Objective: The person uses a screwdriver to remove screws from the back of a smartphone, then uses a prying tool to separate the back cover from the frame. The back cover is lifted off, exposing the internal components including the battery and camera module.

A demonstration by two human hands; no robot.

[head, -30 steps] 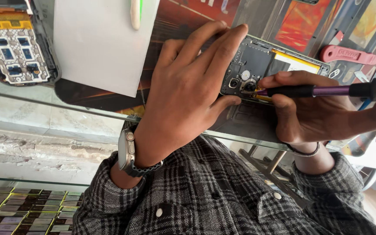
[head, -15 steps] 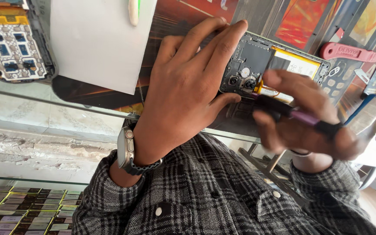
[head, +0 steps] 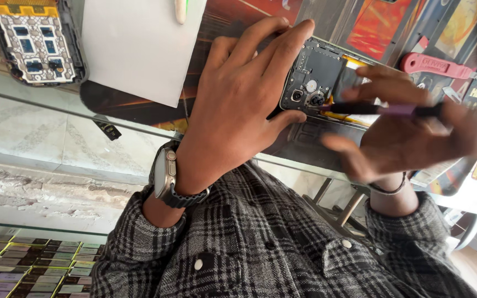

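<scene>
An opened phone [head: 316, 77] with its back cover off lies on a dark mat on the glass counter, camera module and yellow battery edge showing. My left hand [head: 238, 105], with a watch on the wrist, grips its left side, fingers over the top edge and thumb under the lower edge. My right hand [head: 415, 138], blurred by motion, holds a thin black and purple screwdriver [head: 382, 109] level, its tip next to the camera module.
A white sheet of paper [head: 139, 44] lies at the back left. Another opened phone [head: 34, 41] sits at the far left. A pink pry tool [head: 437, 66] lies at the back right. Boxes fill the shelf [head: 23, 270] under the glass.
My right hand has swung the screwdriver from pointing down-right back to level, with its tip at the camera module again. My left hand keeps its grip on the phone.
</scene>
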